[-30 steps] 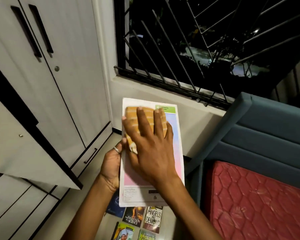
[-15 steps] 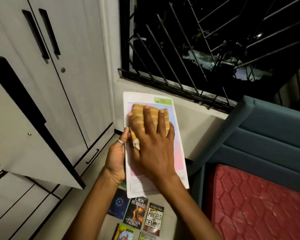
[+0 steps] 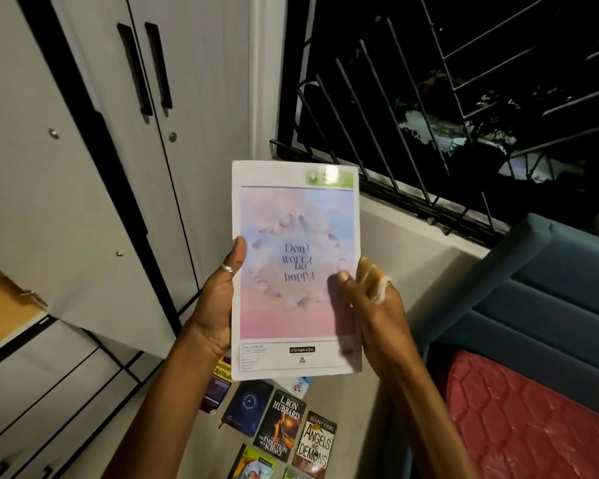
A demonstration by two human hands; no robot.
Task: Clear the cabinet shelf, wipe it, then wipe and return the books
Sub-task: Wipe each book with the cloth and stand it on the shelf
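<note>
Notebook [image 3: 296, 271] pinched upright between left fingers [image 3: 237, 248] and cloth-gripping right fingers [image 3: 343, 276].

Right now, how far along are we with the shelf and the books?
Clearing looks done: books lie on the floor. In hand: the left hand holds the pastel notebook, and the right hand holds its other edge, with the orange cloth behind it. Left: returning it and the floor books to the cabinet; the shelf itself isn't visible.

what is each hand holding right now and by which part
The left hand grips the notebook by its left edge; the right hand pinches its right edge, with the orange cloth in its fingers.
</note>
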